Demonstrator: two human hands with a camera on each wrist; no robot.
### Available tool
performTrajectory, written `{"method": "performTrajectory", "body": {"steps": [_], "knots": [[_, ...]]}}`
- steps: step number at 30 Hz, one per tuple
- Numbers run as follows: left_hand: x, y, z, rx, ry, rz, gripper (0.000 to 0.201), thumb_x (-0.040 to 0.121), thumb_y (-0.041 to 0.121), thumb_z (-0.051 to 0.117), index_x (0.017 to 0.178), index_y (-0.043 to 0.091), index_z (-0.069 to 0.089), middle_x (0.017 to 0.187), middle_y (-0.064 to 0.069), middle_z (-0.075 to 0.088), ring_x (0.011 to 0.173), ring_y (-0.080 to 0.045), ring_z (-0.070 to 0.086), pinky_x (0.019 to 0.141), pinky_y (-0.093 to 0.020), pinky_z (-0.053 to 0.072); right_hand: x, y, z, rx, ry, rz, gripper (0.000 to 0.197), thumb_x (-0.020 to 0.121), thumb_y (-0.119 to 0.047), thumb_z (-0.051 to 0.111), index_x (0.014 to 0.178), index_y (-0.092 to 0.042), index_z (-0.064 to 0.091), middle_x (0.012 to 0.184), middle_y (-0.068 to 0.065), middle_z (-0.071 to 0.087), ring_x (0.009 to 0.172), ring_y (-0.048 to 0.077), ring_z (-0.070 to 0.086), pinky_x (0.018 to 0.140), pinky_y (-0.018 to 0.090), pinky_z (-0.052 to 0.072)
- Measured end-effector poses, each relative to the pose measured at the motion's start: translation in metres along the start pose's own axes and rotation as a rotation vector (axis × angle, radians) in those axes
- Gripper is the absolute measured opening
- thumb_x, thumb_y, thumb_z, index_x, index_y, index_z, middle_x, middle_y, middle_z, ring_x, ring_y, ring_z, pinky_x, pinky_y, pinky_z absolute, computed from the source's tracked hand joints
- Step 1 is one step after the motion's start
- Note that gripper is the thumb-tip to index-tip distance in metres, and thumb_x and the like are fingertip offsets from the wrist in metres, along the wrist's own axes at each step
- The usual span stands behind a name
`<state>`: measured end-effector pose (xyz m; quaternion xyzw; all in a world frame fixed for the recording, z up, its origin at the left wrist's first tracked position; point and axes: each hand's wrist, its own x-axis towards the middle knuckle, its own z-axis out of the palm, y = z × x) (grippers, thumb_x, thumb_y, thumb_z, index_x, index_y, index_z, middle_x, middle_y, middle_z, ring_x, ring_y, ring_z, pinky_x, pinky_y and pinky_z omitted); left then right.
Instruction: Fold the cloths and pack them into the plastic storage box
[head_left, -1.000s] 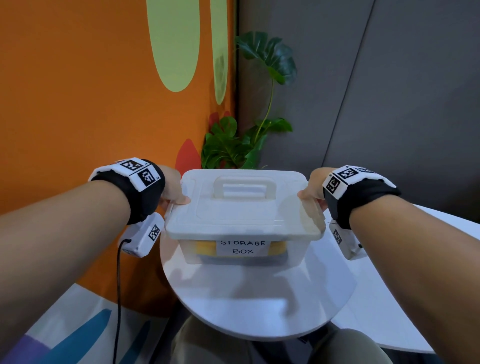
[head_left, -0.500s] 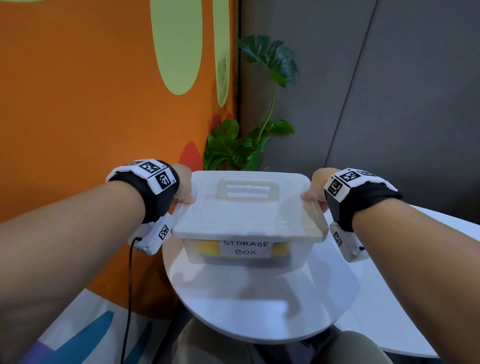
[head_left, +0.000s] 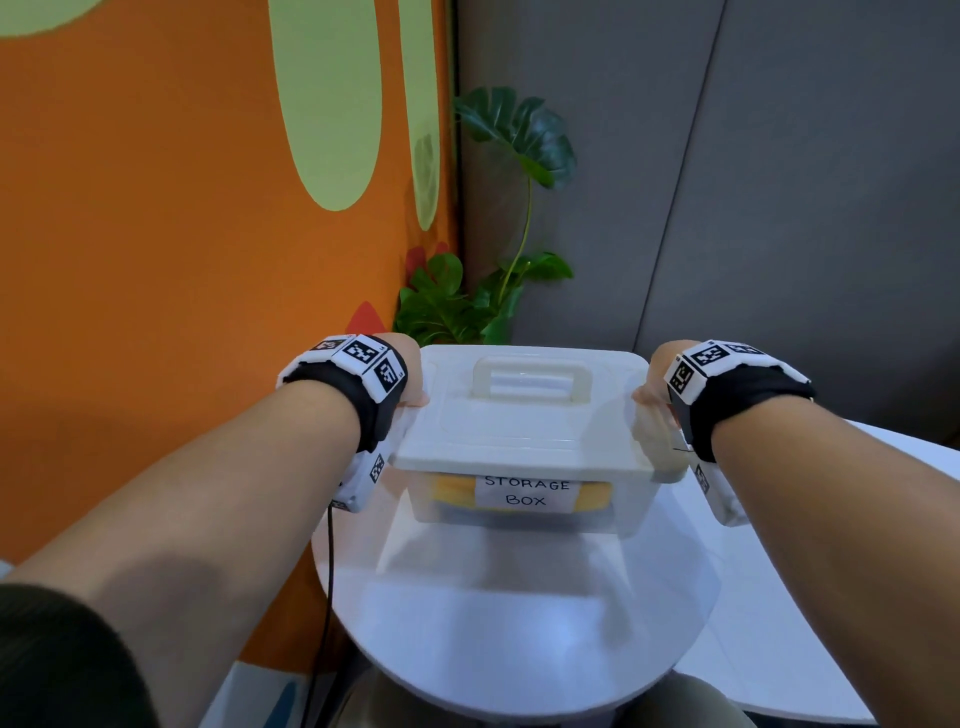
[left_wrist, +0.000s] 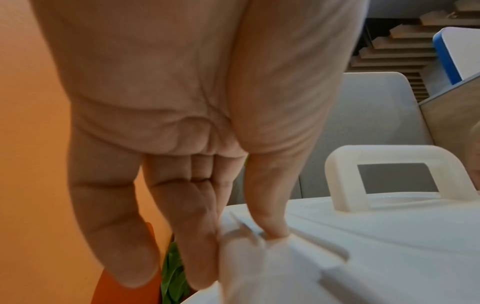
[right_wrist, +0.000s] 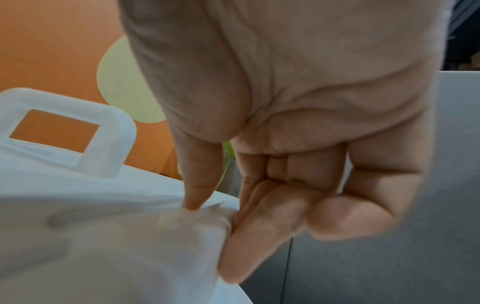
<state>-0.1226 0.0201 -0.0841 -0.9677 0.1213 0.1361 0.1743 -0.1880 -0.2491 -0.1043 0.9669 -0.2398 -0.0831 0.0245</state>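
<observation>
The plastic storage box (head_left: 519, 415) stands on the far part of a round white table (head_left: 519, 634), its white lid on and the carry handle (head_left: 530, 376) up. A paper label reads STORAGE BOX, and yellow cloth (head_left: 452, 491) shows through the clear wall beside it. My left hand (head_left: 413, 384) grips the lid's left end. In the left wrist view the left hand (left_wrist: 241, 253) has its thumb on the lid (left_wrist: 389, 257) and its fingers down over the side clip. My right hand (head_left: 652, 384) grips the right end the same way, and the right hand (right_wrist: 221, 232) pinches that clip.
An orange wall (head_left: 182, 260) runs close along the left and grey panels (head_left: 779, 208) stand behind. A leafy plant (head_left: 467, 306) grows just beyond the box. A second white table (head_left: 893, 467) adjoins on the right. A black cable (head_left: 327, 597) hangs from my left wrist.
Both hands keep the same hold on the box's ends. The box and hands sit a little further right in the view, and my left forearm has swung inward.
</observation>
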Motion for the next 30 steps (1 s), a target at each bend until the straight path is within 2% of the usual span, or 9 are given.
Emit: {"method": "performTrajectory", "body": {"steps": [2, 5, 9, 13, 18, 21, 24, 28, 30], "knots": [[0.002, 0.0, -0.001, -0.021, -0.01, 0.002, 0.039, 0.096, 0.043, 0.051, 0.099, 0.007, 0.063, 0.072, -0.001, 0.052, 0.083, -0.021, 0.051, 0.084, -0.03, 0.045, 0.001, 0.001, -0.001, 0.027, -0.024, 0.005, 0.036, 0.086, -0.038, 0.056, 0.06, -0.013, 0.057, 0.065, 0.005, 0.062, 0.062, 0.022, 0.057, 0.071, 0.031, 0.048], [0.006, -0.002, 0.002, -0.071, 0.03, -0.006, 0.043, 0.095, 0.044, 0.053, 0.069, 0.009, 0.051, 0.066, 0.0, 0.05, 0.078, -0.021, 0.053, 0.073, -0.027, 0.042, -0.004, -0.002, -0.005, 0.01, -0.035, 0.004, 0.035, 0.086, -0.035, 0.057, 0.058, -0.013, 0.056, 0.064, 0.005, 0.061, 0.061, 0.023, 0.056, 0.072, 0.032, 0.049], [0.006, -0.003, 0.007, -0.065, 0.068, 0.011, 0.044, 0.095, 0.044, 0.053, 0.065, 0.012, 0.046, 0.069, -0.001, 0.053, 0.072, -0.019, 0.052, 0.067, -0.026, 0.04, -0.025, -0.009, -0.012, -0.055, -0.019, 0.001, 0.027, 0.084, -0.016, 0.057, 0.058, -0.011, 0.051, 0.068, 0.008, 0.055, 0.074, 0.028, 0.059, 0.085, 0.045, 0.05], [-0.002, -0.005, 0.009, -0.129, 0.24, 0.109, 0.019, 0.089, 0.025, 0.062, 0.099, 0.011, 0.054, 0.096, -0.004, 0.062, 0.083, -0.022, 0.056, 0.062, -0.027, 0.04, -0.031, -0.034, -0.022, -0.048, 0.029, -0.083, 0.006, 0.075, -0.007, 0.051, 0.071, -0.011, 0.055, 0.071, 0.005, 0.056, 0.066, 0.026, 0.058, 0.077, 0.04, 0.054], [-0.014, 0.005, 0.009, -0.272, 0.357, 0.332, 0.022, 0.084, 0.022, 0.064, 0.103, 0.026, 0.057, 0.114, 0.0, 0.053, 0.097, -0.021, 0.055, 0.075, -0.03, 0.045, -0.045, -0.057, -0.021, -0.085, -0.04, -0.283, 0.03, 0.086, -0.013, 0.05, 0.114, -0.012, 0.06, 0.115, 0.007, 0.063, 0.103, 0.028, 0.061, 0.089, 0.034, 0.05], [-0.025, 0.015, 0.011, -0.266, 0.322, 0.433, 0.037, 0.092, 0.028, 0.055, 0.129, 0.022, 0.054, 0.132, 0.001, 0.05, 0.117, -0.022, 0.051, 0.093, -0.032, 0.043, -0.046, -0.057, -0.008, -0.165, -0.075, -0.298, 0.023, 0.077, -0.023, 0.049, 0.093, -0.021, 0.065, 0.102, 0.001, 0.068, 0.092, 0.027, 0.064, 0.085, 0.037, 0.053], [-0.022, 0.023, 0.016, -0.087, 0.198, 0.445, 0.041, 0.096, 0.035, 0.047, 0.13, 0.014, 0.05, 0.136, -0.003, 0.052, 0.12, -0.025, 0.051, 0.1, -0.038, 0.042, -0.03, -0.054, 0.003, -0.224, -0.083, -0.323, 0.022, 0.067, -0.026, 0.041, 0.07, -0.018, 0.061, 0.076, -0.002, 0.066, 0.074, 0.024, 0.064, 0.078, 0.04, 0.054], [-0.016, 0.021, 0.017, -0.03, 0.155, 0.449, 0.045, 0.096, 0.042, 0.046, 0.127, 0.011, 0.051, 0.131, -0.006, 0.056, 0.116, -0.027, 0.054, 0.098, -0.042, 0.044, -0.031, -0.054, 0.006, -0.297, -0.116, -0.379, 0.018, 0.072, -0.026, 0.051, 0.08, -0.019, 0.066, 0.092, 0.001, 0.067, 0.085, 0.027, 0.064, 0.082, 0.041, 0.053], [-0.017, 0.02, 0.01, -0.046, 0.145, 0.48, 0.045, 0.097, 0.043, 0.046, 0.13, 0.013, 0.051, 0.132, -0.004, 0.055, 0.115, -0.026, 0.054, 0.097, -0.036, 0.044, -0.034, -0.053, -0.004, -0.223, -0.107, -0.382, 0.026, 0.087, -0.03, 0.048, 0.099, -0.014, 0.066, 0.11, 0.005, 0.064, 0.1, 0.029, 0.061, 0.091, 0.041, 0.048]]}}
